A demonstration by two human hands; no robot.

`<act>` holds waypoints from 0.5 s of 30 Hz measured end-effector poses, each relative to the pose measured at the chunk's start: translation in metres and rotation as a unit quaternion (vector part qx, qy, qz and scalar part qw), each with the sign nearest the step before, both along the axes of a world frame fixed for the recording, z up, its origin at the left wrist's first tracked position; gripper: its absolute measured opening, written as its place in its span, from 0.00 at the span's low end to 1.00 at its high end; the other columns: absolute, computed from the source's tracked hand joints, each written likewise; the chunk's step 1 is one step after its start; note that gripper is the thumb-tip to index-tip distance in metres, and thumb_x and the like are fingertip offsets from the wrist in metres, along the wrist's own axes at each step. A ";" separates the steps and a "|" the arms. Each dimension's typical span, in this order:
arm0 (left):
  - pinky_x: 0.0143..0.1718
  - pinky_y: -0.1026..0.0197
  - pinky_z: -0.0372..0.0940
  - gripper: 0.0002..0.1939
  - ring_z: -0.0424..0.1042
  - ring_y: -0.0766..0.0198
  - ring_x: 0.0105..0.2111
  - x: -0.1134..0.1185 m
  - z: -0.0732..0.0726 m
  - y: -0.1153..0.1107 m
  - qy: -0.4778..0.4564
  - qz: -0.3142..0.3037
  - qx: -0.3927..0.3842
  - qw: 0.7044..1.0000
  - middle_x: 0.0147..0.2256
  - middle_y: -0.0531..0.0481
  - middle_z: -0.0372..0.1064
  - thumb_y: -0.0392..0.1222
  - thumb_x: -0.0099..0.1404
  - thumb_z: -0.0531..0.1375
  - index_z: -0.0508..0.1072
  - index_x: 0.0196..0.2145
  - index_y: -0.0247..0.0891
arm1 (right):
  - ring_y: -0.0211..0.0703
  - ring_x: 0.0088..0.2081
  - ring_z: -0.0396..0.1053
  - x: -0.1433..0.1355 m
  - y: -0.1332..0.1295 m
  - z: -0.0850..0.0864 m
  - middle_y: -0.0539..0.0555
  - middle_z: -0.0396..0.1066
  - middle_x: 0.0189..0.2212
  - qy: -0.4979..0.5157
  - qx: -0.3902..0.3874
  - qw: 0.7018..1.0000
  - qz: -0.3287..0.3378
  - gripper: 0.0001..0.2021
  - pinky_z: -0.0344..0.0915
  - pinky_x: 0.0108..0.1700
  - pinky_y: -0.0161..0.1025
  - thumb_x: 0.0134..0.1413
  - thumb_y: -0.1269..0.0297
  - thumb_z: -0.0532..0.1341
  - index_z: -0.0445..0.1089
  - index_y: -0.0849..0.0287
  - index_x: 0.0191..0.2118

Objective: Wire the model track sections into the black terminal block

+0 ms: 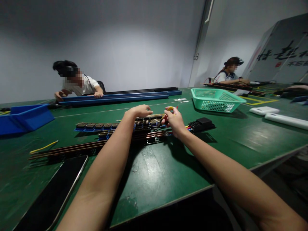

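Note:
My right hand is wrapped round a pair of pliers with yellow and red handles; its dark jaws point down and left over the strips. My left hand is just left of it, fingers stretched out above the strips and nothing visible in them. Below both hands lies a long dark strip assembly with copper-coloured rods, running leftward. Behind it lies a second rodded strip with a blue base. A black block with coloured wires is at the right end. My fingertips are partly hidden.
A smartphone lies front left, near a loose yellow wire. A blue bin is at left, a green basket at back right, white devices at right. Two people work beyond, one behind blue rails.

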State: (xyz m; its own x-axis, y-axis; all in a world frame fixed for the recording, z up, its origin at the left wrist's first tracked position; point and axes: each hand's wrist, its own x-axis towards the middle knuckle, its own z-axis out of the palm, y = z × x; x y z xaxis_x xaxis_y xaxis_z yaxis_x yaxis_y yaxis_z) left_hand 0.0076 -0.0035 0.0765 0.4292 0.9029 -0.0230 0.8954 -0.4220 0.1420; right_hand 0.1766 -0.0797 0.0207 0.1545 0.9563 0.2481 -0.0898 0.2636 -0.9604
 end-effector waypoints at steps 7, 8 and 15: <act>0.47 0.49 0.65 0.25 0.72 0.46 0.47 -0.043 -0.012 0.012 -0.050 0.031 -0.013 0.998 0.45 0.46 0.77 0.61 0.58 0.59 0.76 0.49 0.48 | 0.31 0.19 0.59 0.006 -0.010 0.014 0.45 0.68 0.27 -0.015 0.118 0.989 0.084 0.16 0.57 0.19 0.31 0.44 0.69 0.62 0.65 0.55 0.43; 0.47 0.49 0.65 0.25 0.72 0.45 0.47 -0.046 -0.011 0.012 -0.057 0.034 -0.004 0.998 0.45 0.47 0.77 0.62 0.57 0.59 0.76 0.48 0.49 | 0.30 0.19 0.59 0.008 -0.012 0.016 0.46 0.68 0.28 -0.018 0.134 0.987 0.081 0.16 0.57 0.19 0.31 0.45 0.68 0.63 0.66 0.54 0.43; 0.48 0.54 0.64 0.38 0.70 0.46 0.51 -0.037 0.030 -0.010 -0.024 0.032 0.006 0.999 0.53 0.37 0.72 0.63 0.55 0.63 0.71 0.54 0.33 | 0.35 0.25 0.61 0.040 -0.010 0.034 0.49 0.66 0.31 -0.025 0.192 0.981 -0.006 0.17 0.59 0.21 0.33 0.46 0.70 0.64 0.69 0.52 0.45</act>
